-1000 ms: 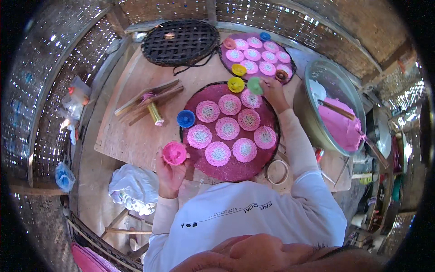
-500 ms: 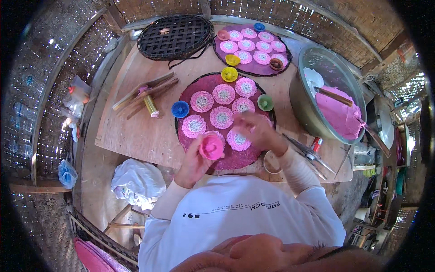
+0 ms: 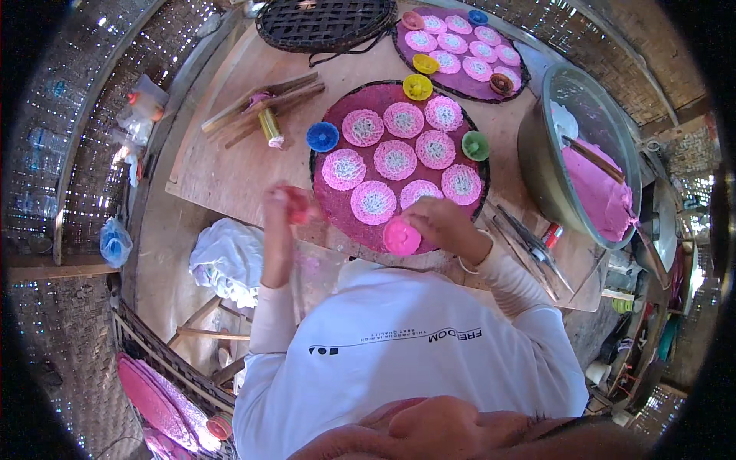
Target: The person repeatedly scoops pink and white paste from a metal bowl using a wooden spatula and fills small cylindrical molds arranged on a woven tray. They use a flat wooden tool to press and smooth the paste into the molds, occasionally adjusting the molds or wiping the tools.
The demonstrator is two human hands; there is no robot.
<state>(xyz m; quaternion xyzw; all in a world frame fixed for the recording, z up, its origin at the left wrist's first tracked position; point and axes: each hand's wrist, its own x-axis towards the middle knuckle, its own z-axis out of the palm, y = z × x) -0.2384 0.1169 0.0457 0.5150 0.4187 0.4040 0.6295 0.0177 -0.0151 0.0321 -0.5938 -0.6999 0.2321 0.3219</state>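
Note:
At the near edge of the round tray (image 3: 328, 230), my right hand (image 3: 454, 227) is closed on a small pink plastic cup (image 3: 402, 237). My left hand (image 3: 277, 222) is raised to the left of the tray, its fingers around a red object (image 3: 297, 204) too blurred to name for certain. Several round pink-and-white lacy rosettes (image 3: 395, 159) of fine strands lie on the tray's purple-pink surface. Around its rim sit a blue cup (image 3: 323, 136), a yellow cup (image 3: 417, 87) and a green cup (image 3: 474, 146), all with ridged insides.
Behind is a second tray (image 3: 464, 80) of rosettes beside a dark woven basket lid (image 3: 326, 27). A large tub (image 3: 540, 172) of pink dough stands right, near metal tongs (image 3: 529, 249). Sticks (image 3: 257, 115) lie left; a white cloth bundle (image 3: 228, 257) sits below the table edge.
My left hand has let go of the pink cup and moved left, now with a red object. My right hand has taken the pink cup. The view has shifted, showing more at lower left.

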